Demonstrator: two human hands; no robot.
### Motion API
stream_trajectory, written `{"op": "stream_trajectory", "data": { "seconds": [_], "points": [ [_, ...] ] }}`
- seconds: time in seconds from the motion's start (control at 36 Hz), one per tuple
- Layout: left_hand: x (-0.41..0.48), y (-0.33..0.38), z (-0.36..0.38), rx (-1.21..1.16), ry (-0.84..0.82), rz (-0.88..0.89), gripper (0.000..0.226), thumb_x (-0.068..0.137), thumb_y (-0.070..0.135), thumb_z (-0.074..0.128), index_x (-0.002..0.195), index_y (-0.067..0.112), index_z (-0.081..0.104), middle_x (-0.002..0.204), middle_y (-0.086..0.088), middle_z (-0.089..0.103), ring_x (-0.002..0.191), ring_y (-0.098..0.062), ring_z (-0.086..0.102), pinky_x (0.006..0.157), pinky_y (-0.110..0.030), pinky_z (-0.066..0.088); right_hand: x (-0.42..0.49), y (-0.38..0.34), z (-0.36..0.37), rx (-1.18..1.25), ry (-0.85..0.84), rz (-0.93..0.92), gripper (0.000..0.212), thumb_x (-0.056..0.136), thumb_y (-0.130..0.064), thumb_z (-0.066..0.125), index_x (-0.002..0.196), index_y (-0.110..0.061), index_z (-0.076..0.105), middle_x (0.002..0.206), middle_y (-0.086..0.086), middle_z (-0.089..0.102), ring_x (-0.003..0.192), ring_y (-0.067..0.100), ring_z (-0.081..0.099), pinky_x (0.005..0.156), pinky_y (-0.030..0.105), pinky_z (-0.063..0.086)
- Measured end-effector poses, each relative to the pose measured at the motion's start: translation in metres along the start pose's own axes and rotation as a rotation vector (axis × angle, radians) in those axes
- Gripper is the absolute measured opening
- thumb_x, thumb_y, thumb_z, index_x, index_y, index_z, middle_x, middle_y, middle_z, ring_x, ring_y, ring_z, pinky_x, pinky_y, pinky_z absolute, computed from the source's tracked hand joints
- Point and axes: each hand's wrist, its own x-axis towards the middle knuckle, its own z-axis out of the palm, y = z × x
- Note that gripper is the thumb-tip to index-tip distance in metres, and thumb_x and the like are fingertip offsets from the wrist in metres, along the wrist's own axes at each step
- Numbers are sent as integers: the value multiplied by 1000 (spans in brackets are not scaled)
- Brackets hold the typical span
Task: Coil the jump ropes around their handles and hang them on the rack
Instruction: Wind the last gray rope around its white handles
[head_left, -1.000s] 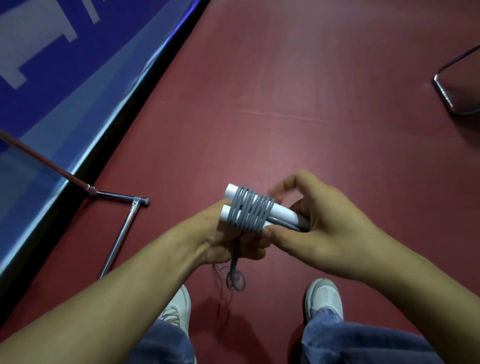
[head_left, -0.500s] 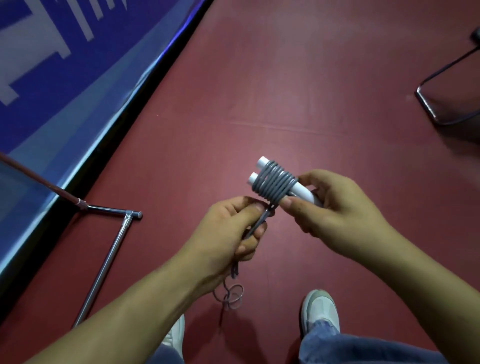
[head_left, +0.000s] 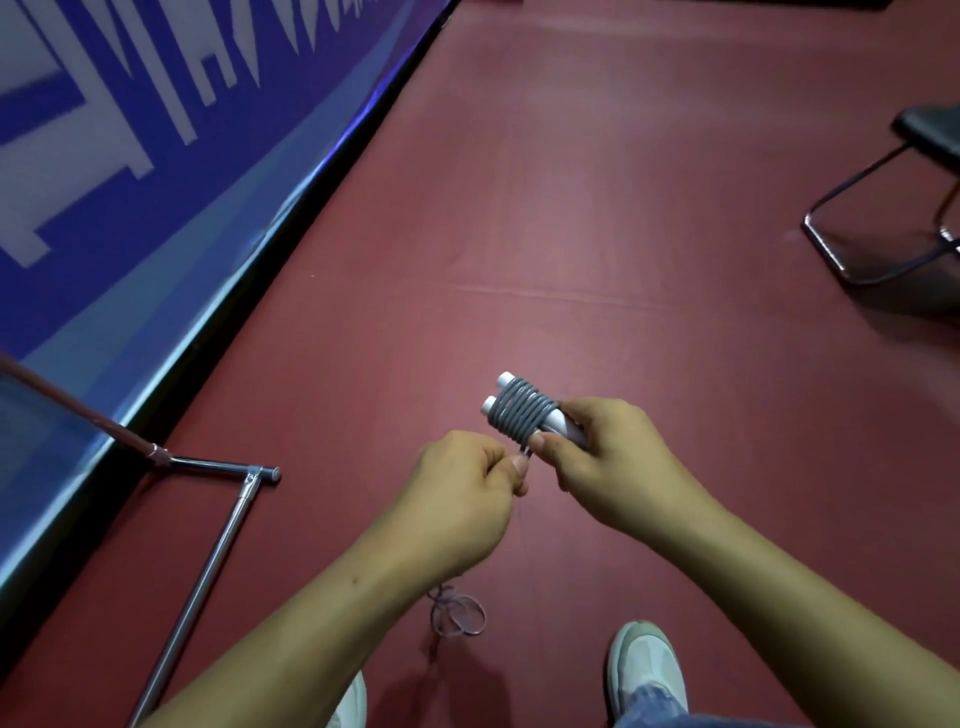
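Observation:
A grey jump rope (head_left: 521, 422) is coiled in several turns around its two white handles (head_left: 503, 382), which lie side by side. My right hand (head_left: 605, 460) grips the near ends of the handles, thumb against the coil. My left hand (head_left: 467, 488) pinches the rope's loose end just below the coil. A small loop of the rope (head_left: 460, 616) hangs under my left wrist. The metal rack (head_left: 228, 525) stands to the left; only its base bars and one slanted rod show.
A blue banner wall (head_left: 156, 156) with a black base runs along the left. A black chair frame (head_left: 883, 234) stands at the far right on the red floor. My two white shoes (head_left: 647, 670) show at the bottom edge.
My left hand moved from under the handles to the rope's tail below the coil. My right hand keeps the handles; the bundle has tilted, its free ends pointing up-left. The camera tilted up.

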Motion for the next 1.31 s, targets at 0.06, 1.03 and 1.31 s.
{"op": "stream_trajectory", "data": {
  "seconds": [0.06, 1.03, 1.31],
  "points": [
    [-1, 2, -5, 64, -16, 37, 30, 100, 28, 55, 75, 18, 68, 70, -7, 69, 54, -21, 57, 58, -35, 51, 1, -2, -1, -14, -12, 16, 22, 91, -28, 66, 75, -15, 61, 63, 8, 65, 61, 28, 59, 57, 42, 47],
    [-20, 4, -76, 221, -54, 163, 42, 71, 47, 87, 72, 9, 67, 58, -1, 58, 51, -13, 45, 51, -30, 42, -52, -64, 6, -207, -338, -214, 51, 92, -53, 59, 72, -8, 48, 55, 7, 44, 50, 22, 38, 51, 45, 33],
    [-33, 10, -88, -6, -241, 380, 38, 85, -5, 63, 99, 28, 75, 126, 20, 67, 130, 11, 46, 108, -16, 34, -52, -64, -12, 219, -566, -16, 43, 93, -39, 68, 71, -3, 63, 55, 11, 63, 47, 16, 46, 51, 28, 36]
  ]
}}
